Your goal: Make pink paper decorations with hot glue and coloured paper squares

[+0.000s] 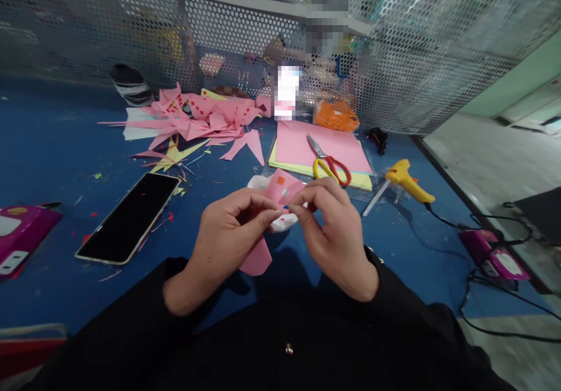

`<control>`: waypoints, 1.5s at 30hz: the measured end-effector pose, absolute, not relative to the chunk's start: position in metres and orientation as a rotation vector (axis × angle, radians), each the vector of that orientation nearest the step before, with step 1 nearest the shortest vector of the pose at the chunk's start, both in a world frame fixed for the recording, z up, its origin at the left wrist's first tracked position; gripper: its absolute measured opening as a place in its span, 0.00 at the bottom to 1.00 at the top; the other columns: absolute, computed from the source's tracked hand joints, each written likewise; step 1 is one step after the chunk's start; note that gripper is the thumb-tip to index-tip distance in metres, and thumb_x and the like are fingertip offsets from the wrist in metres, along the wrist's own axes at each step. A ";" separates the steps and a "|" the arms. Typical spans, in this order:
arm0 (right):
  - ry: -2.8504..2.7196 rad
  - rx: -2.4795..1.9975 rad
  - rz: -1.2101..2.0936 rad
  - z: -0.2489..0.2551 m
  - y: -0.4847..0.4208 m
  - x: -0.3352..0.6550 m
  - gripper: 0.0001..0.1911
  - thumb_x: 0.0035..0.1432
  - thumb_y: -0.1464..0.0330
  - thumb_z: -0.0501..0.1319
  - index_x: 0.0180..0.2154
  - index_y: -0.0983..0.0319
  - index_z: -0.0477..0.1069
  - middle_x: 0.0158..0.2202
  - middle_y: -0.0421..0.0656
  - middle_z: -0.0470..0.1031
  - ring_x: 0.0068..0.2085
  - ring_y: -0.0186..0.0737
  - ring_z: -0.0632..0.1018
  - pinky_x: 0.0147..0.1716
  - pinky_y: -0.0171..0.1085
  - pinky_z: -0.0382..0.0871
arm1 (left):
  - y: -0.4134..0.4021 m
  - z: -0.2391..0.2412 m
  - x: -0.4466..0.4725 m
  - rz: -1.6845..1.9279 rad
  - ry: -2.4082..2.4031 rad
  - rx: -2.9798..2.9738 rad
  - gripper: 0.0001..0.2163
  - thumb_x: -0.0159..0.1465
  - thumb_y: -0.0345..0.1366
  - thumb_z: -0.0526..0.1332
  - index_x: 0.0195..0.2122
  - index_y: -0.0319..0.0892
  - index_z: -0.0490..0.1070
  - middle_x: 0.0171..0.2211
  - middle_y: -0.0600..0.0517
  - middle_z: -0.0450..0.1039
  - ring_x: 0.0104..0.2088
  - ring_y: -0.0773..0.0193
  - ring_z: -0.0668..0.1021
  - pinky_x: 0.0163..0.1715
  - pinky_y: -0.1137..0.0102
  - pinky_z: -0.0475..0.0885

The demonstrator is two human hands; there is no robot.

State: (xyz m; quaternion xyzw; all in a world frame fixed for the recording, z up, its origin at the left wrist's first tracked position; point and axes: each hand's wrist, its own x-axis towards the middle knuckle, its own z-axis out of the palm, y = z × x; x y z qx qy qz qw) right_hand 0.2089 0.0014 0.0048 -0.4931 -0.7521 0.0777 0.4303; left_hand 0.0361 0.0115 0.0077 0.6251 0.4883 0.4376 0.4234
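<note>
A piece of pink paper [277,187] with small orange and white squares on it is between my hands. My left hand [234,233] is closed, its thumb and forefinger pinching the paper from the left; more pink paper sticks out below the palm. On the other side, my right hand [328,227] has its thumb and fingertips pressed together at the paper's right edge. Whether something small is in that pinch is hidden. Just under the fingertips lies a white crumpled-looking item [284,222], partly covered by the hands.
Red-and-yellow scissors [326,160] lie on stacked coloured paper [307,145]. To the right are a yellow glue gun [407,180], its cord and a purple box [495,253]. At left are a phone [131,218], pink paper scraps [210,116] and another purple box [26,233]. Perforated metal stands behind.
</note>
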 end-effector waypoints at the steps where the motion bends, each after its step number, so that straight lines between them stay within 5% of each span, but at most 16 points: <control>1: -1.810 -1.227 0.238 0.005 0.003 0.211 0.05 0.64 0.73 0.59 0.35 0.59 0.70 0.38 0.42 0.74 0.41 0.40 0.75 0.42 0.43 0.67 | 0.012 0.008 0.036 1.104 1.224 1.545 0.04 0.60 0.36 0.67 0.28 0.44 0.77 0.30 0.52 0.78 0.30 0.63 0.77 0.31 0.69 0.73; 4: -1.641 -1.238 0.486 0.007 0.009 0.219 0.05 0.62 0.72 0.60 0.33 0.59 0.71 0.40 0.43 0.76 0.45 0.41 0.76 0.45 0.43 0.69 | 0.013 0.007 0.036 1.095 1.248 1.527 0.03 0.59 0.35 0.67 0.29 0.44 0.77 0.30 0.52 0.78 0.29 0.63 0.77 0.31 0.68 0.74; 8: -1.553 -1.250 0.844 0.006 0.014 0.223 0.04 0.61 0.70 0.60 0.32 0.60 0.71 0.33 0.40 0.76 0.34 0.36 0.74 0.36 0.38 0.68 | 0.014 0.002 0.036 1.030 1.281 1.540 0.03 0.59 0.36 0.67 0.30 0.44 0.76 0.28 0.52 0.78 0.28 0.62 0.78 0.31 0.67 0.74; 14: -1.528 -1.240 0.880 0.003 0.013 0.219 0.05 0.60 0.69 0.60 0.31 0.61 0.71 0.28 0.38 0.73 0.30 0.33 0.70 0.31 0.36 0.65 | 0.019 -0.001 0.038 1.079 1.216 1.268 0.16 0.54 0.33 0.71 0.38 0.44 0.64 0.25 0.59 0.75 0.21 0.66 0.79 0.24 0.72 0.75; 18: -1.534 -1.234 0.865 0.000 0.012 0.217 0.04 0.60 0.69 0.60 0.32 0.61 0.72 0.29 0.38 0.73 0.30 0.33 0.71 0.32 0.35 0.65 | 0.021 0.002 0.038 1.020 1.138 1.153 0.23 0.53 0.34 0.73 0.48 0.42 0.67 0.30 0.56 0.79 0.20 0.68 0.78 0.23 0.73 0.75; 24: -1.629 -1.219 0.823 -0.001 0.011 0.218 0.04 0.62 0.71 0.60 0.33 0.61 0.72 0.32 0.40 0.75 0.34 0.34 0.74 0.36 0.36 0.67 | 0.017 0.001 0.033 0.802 1.083 1.171 0.08 0.58 0.40 0.71 0.34 0.43 0.78 0.20 0.58 0.72 0.18 0.70 0.71 0.21 0.74 0.71; 33: -1.839 -1.162 0.564 -0.002 0.006 0.217 0.05 0.62 0.75 0.60 0.34 0.59 0.72 0.41 0.43 0.75 0.47 0.40 0.77 0.48 0.42 0.69 | 0.016 0.000 0.032 0.805 1.152 1.212 0.11 0.60 0.45 0.69 0.34 0.42 0.82 0.17 0.55 0.71 0.18 0.68 0.71 0.22 0.72 0.71; 45: -1.861 -1.205 0.491 -0.007 0.003 0.212 0.03 0.64 0.72 0.60 0.36 0.59 0.71 0.42 0.45 0.74 0.48 0.42 0.77 0.48 0.44 0.71 | 0.015 0.006 0.034 0.819 1.210 1.280 0.10 0.60 0.43 0.68 0.32 0.41 0.82 0.18 0.54 0.73 0.18 0.67 0.73 0.20 0.74 0.68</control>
